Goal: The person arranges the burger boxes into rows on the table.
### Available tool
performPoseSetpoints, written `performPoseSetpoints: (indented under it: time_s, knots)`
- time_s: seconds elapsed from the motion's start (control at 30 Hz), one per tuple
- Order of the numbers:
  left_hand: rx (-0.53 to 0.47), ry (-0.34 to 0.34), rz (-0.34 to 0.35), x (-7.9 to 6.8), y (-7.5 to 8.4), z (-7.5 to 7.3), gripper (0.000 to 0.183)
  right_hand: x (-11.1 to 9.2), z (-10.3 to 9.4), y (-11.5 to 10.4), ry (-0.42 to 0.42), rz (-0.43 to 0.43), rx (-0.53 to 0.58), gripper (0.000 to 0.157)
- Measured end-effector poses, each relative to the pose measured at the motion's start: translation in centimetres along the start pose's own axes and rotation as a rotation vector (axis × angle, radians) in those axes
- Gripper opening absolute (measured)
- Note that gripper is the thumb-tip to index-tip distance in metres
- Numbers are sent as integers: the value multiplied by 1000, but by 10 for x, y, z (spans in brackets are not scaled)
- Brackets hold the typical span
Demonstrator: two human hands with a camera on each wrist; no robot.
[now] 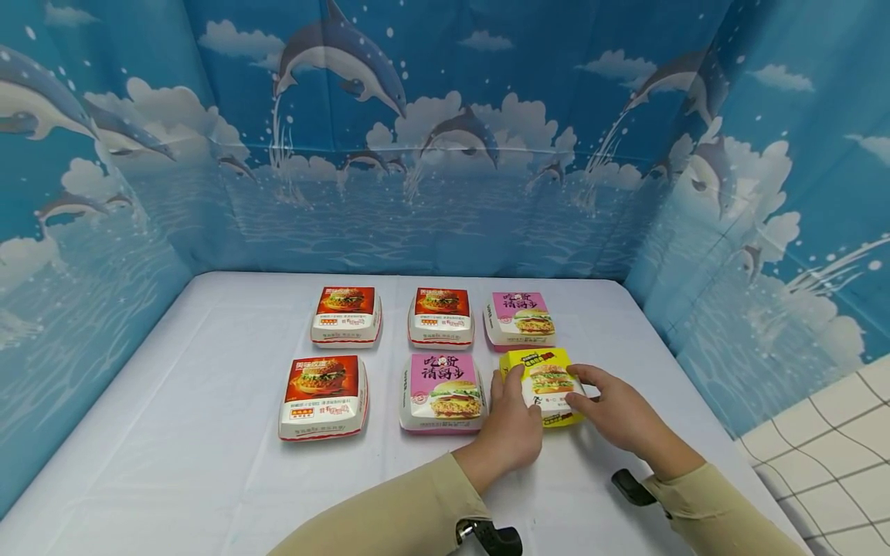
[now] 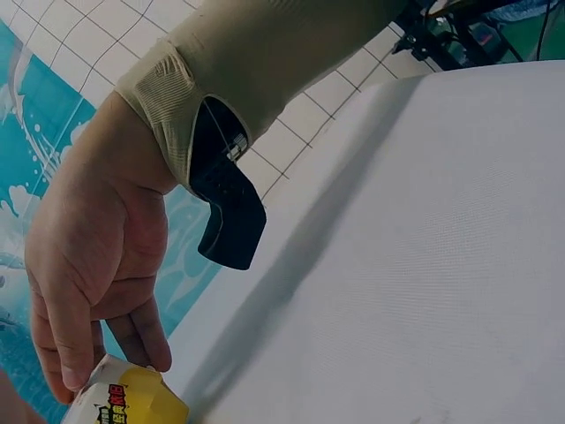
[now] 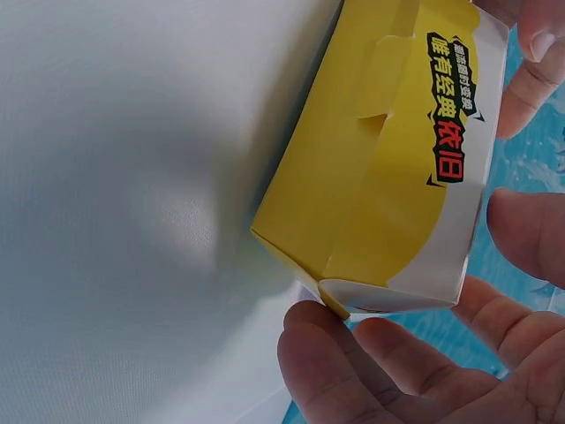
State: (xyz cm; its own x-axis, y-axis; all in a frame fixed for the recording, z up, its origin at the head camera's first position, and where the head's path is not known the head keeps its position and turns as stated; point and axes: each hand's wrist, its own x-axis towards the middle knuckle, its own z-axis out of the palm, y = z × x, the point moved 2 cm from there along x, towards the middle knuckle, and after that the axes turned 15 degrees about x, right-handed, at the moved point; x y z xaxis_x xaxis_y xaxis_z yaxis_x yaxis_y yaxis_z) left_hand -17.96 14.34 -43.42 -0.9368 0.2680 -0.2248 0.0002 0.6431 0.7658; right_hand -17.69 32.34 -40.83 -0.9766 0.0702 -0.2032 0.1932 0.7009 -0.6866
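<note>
Both hands hold a yellow and white burger box (image 1: 549,384), its printed top turned up and its lid closed, close over the white table. At its left side the left hand (image 1: 511,425) has the thumb near the front and a finger at the top edge. On the opposite side the right hand (image 1: 622,413) grips the box, thumb on the upper edge. Seen by the right wrist camera, curled fingers (image 3: 331,362) reach round the lower corner of the yellow box (image 3: 380,150). The left wrist view shows the right hand (image 2: 97,238) beside the box (image 2: 132,397).
A pink-topped burger box (image 1: 443,392) sits just left of the held one, and another pink-topped box (image 1: 520,318) behind it. Red-topped boxes stand at front left (image 1: 324,398), back left (image 1: 345,316) and back middle (image 1: 441,317). A dolphin-printed curtain (image 1: 431,208) encloses the table (image 1: 174,448).
</note>
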Motion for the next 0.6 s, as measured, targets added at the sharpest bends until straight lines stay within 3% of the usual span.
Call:
performPoseSetpoints:
  time_s: [0.33, 0.6]
  knots:
    - [27, -3, 15, -6, 4, -6, 61, 0, -2, -3, -4, -10, 9, 68]
    - [62, -19, 89, -19, 8, -20, 61, -2, -4, -4, -19, 18, 31, 71]
